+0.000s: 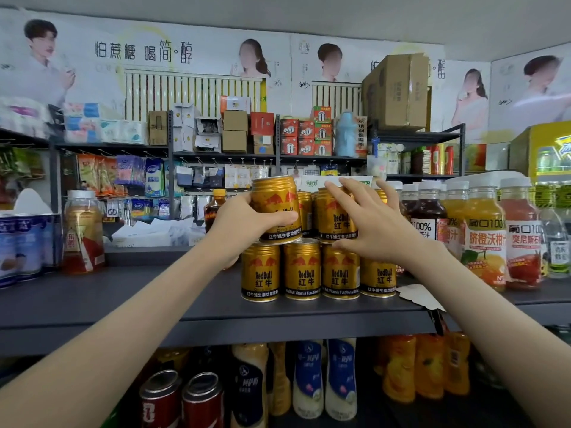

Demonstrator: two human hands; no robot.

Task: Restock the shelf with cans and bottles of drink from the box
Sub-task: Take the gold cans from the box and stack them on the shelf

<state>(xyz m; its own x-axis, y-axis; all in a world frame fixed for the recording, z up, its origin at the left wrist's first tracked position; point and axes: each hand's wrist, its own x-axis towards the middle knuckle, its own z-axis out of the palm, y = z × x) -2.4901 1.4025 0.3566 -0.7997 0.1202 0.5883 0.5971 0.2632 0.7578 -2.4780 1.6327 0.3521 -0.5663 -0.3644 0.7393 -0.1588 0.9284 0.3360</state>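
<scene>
My left hand point(244, 225) grips a gold Red Bull can point(276, 208), tilted slightly, just above the leftmost can of the bottom row point(261, 273) on the dark grey shelf point(154, 291). The bottom row holds several gold cans standing upright. A second tier of gold cans point(336, 219) stands on top of them. My right hand point(370, 223) rests with fingers spread against the front of that second tier. The box is not in view.
Juice bottles point(483, 233) crowd the shelf to the right of the cans. A tea bottle point(82, 233) and blue cans point(27, 245) stand at the left, with bare shelf between them and the gold cans. More bottles and red cans point(182, 396) fill the shelf below.
</scene>
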